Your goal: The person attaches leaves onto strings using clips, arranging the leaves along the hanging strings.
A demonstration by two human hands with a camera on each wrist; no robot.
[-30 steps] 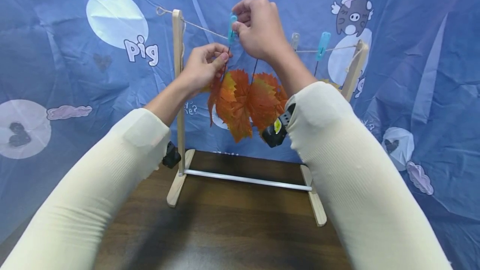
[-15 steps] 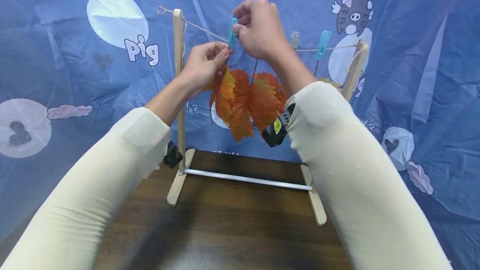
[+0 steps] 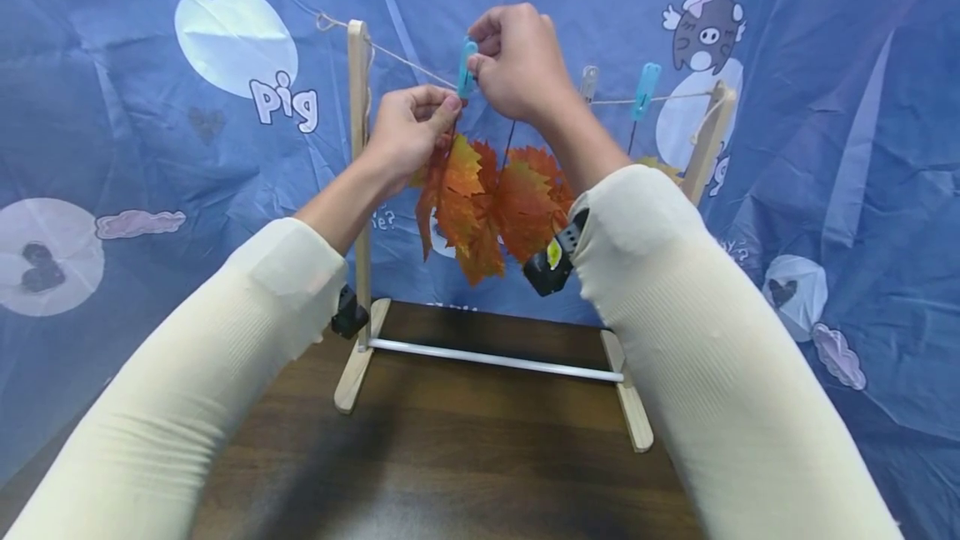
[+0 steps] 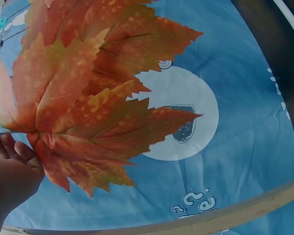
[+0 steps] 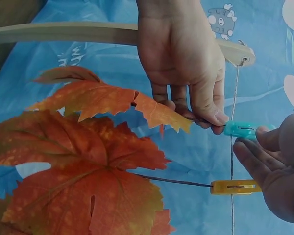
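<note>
My left hand (image 3: 408,130) pinches the dark stem of an orange-red maple leaf (image 3: 459,198), its fingertips close against the lower end of a teal clothespin (image 3: 466,69). That clothespin is pinched between the thumb and fingers of my right hand (image 3: 523,61). In the right wrist view it lies across the string (image 5: 234,93), with the stem at its tip; whether it grips both, I cannot tell. Beside it another red-orange leaf (image 5: 93,171) hangs by its stem from an orange clothespin (image 5: 230,187), which my right hand hides in the head view.
The string runs between two wooden posts (image 3: 357,190) on feet, joined low down by a white rod (image 3: 495,359). Further right, a clear clothespin (image 3: 589,83) and another teal clothespin (image 3: 647,92) sit on the string. A blue printed cloth (image 3: 225,148) hangs behind the brown table (image 3: 450,457).
The teal clothespin and my right hand have come down slightly, and the gap between clothespin and left fingertips has closed. The held leaf has turned a little.
</note>
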